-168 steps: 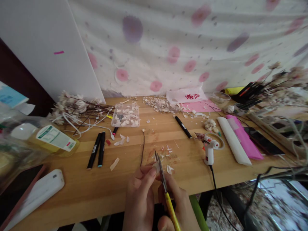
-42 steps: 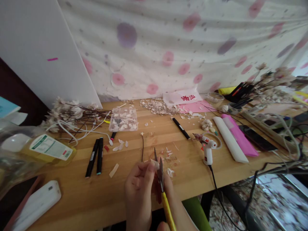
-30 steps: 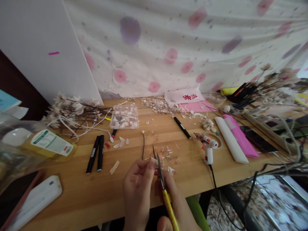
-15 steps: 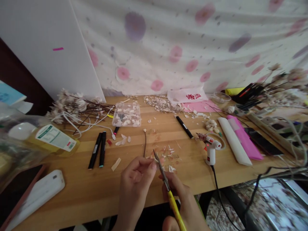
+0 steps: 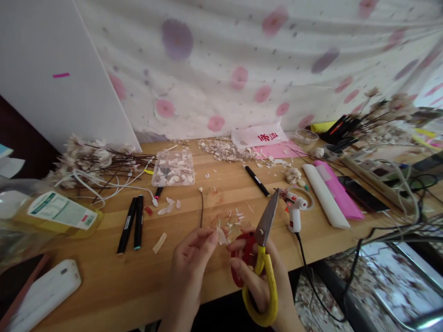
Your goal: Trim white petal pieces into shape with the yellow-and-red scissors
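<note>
Scissors [image 5: 261,251]: in the right hand, yellow and red handles, the metal blades lying together and pointing up, away from the person and to the right, clear of the petal
Left hand [image 5: 190,265]: thumb and fingertips pinched together on a thin pale petal
Right hand [image 5: 280,281]: clamped around the scissor handles, thumb through the yellow loop; fingertips just beside the petal, and whether they touch it I cannot tell
Pale petal [image 5: 221,236]: gripped at its left edge, between the two hands, above the table [image 5: 121,286] near its front edge
Dark stem [image 5: 202,207]: lying on the wood just beyond the left hand, a small pale bud at its far end
Glue gun [image 5: 295,216]: white, to the right of the scissors, nozzle toward the left, a red light showing
Plastic box [image 5: 175,184]: clear, on the far left part of the table, filled with pale flakes
Flake heap [image 5: 221,151]: spread along the back, right of the box
Lone marker [image 5: 256,180]: black, slanted between heap and glue gun
Marker pair [image 5: 133,226]: black, side by side, left of the left hand
Bottle [image 5: 65,210]: yellow liquid, labelled, tilted at far left
</note>
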A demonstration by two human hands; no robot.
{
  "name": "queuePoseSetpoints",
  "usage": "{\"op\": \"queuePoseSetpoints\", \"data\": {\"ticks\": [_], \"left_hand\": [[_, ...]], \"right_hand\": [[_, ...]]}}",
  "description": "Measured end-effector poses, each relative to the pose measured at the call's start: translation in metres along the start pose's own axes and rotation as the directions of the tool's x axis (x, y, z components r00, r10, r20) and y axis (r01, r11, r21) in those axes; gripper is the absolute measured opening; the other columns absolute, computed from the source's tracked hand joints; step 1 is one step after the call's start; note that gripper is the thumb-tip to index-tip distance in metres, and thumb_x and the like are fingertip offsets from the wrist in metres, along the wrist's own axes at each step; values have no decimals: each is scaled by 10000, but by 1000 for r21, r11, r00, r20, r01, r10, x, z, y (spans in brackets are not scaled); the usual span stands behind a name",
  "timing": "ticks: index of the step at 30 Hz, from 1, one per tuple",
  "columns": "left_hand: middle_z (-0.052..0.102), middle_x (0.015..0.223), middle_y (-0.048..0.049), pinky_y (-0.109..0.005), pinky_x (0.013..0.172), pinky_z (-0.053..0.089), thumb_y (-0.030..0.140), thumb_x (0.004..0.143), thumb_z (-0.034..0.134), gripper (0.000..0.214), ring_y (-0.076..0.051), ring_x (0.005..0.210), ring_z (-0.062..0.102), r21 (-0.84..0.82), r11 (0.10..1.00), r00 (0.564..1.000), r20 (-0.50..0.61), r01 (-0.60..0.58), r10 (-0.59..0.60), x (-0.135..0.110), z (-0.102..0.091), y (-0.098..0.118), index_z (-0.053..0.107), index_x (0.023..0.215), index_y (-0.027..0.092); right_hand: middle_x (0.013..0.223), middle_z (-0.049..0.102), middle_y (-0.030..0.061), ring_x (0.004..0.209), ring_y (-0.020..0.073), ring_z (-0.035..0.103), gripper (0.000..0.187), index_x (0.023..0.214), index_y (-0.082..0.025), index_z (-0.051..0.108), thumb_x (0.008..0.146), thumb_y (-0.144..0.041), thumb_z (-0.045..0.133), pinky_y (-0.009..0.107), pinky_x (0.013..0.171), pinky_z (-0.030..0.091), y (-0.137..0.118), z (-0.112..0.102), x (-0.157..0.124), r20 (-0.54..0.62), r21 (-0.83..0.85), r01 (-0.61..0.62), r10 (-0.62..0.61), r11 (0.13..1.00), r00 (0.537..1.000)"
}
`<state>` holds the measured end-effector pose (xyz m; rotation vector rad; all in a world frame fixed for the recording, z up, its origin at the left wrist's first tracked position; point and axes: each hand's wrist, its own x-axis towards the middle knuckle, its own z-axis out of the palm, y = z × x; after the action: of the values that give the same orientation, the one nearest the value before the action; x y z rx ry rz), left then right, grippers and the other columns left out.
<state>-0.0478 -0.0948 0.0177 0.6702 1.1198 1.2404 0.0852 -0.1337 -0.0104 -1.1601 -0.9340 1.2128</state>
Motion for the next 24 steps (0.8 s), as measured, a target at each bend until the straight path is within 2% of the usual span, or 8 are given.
{"op": "queuePoseSetpoints", "data": {"ticks": [2,5,9,12,14,19,21,24], "left_hand": [[837,854,-43,-263,832,593,419,742,849,206,-213,888,774,27,1000,999,48,-8,6,-1,-1,-5,816,789,221],[841,927,-48,-271,866,609,415,777,828,174,-224,925,781,49,998,987,158,-30,22,-4,-4,-10,832,801,243],[833,1025,-56,-318,941,605,452,857,758,208,-249,1017,765,95,995,978,210,-29,9,-6,-10,-15,842,897,266],[811,1102,-55,-323,998,574,476,896,713,238,-254,1129,719,106,993,956,295,-46,13,-3,-15,-17,842,981,295],[790,1135,-51,-310,1028,549,450,895,726,201,-245,1168,692,103,991,931,363,-83,40,1,-18,-17,844,965,304],[763,900,-41,-265,883,580,392,853,788,134,-201,944,722,62,976,859,488,-208,152,7,-18,-13,834,807,276],[749,837,-33,-266,863,576,396,841,799,173,-192,886,719,52,982,881,454,-180,138,6,-15,-11,813,745,252],[750,793,-24,-249,802,579,415,813,815,219,-180,820,717,68,993,953,297,-92,68,1,-9,-8,782,710,224]], "right_hand": [[900,724,-35,507,82,568,461,1192,-327,532,854,-410,834,185,456,503,-10,7,6,5,31,6,-7,1000,1000],[749,695,-40,441,94,546,384,1112,-286,564,859,-439,810,197,398,470,-20,15,11,-22,25,10,-10,1000,1000],[670,654,-41,443,99,535,369,1017,-267,613,802,-449,851,204,411,443,-19,16,11,-29,89,-32,35,996,999],[698,656,-36,473,82,518,367,949,-252,632,761,-435,889,196,456,445,-14,9,8,31,150,-124,121,981,992],[608,596,-62,425,53,455,368,838,-226,617,749,-451,895,168,419,394,-13,5,7,87,188,-186,173,964,981],[534,553,-90,359,34,417,506,974,-186,657,683,-507,919,131,352,359,-13,0,10,238,318,-341,273,885,932],[558,572,-80,370,36,422,518,1018,-187,647,733,-548,884,129,357,380,-10,-2,9,250,329,-349,275,878,928],[560,575,-67,361,36,397,502,1076,-195,637,899,-663,678,128,362,368,-2,-6,5,198,279,-218,166,935,966]]}}
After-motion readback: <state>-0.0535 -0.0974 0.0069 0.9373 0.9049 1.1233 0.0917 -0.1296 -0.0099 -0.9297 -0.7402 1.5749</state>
